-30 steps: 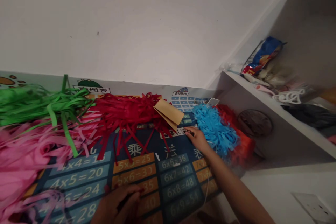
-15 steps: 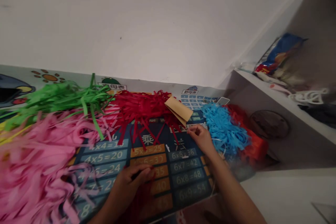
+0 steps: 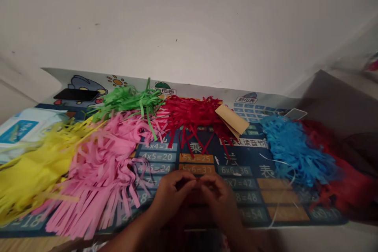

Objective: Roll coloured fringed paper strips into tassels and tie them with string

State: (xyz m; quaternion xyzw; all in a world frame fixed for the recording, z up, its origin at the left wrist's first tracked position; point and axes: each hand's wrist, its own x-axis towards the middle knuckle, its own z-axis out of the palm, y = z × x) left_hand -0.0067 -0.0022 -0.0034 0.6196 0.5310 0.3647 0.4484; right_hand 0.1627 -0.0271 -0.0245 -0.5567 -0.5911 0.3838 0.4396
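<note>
My left hand [image 3: 176, 191] and my right hand [image 3: 218, 197] meet low over the mat [image 3: 245, 171], fingertips nearly touching. Both are closed in a pinch on red fringed paper [image 3: 197, 180]. Only a bit of it shows between the fingertips; below, it hangs dark and blurred. Beyond the hands lies a heap of red paper fringe [image 3: 193, 115]. A folded tan card [image 3: 232, 119] rests at its right end.
Pink fringe [image 3: 103, 165], yellow fringe [image 3: 32, 173] and green fringe [image 3: 130, 98] lie on the left. Blue fringe [image 3: 295, 147] and a red bundle [image 3: 348, 185] lie on the right, near a white string [image 3: 280, 201]. A phone [image 3: 77, 94] and a pack [image 3: 23, 128] are far left.
The view has swung left. My right hand has come from beside the tan card down to my left hand, and its fingers now pinch the red fringed paper too.
</note>
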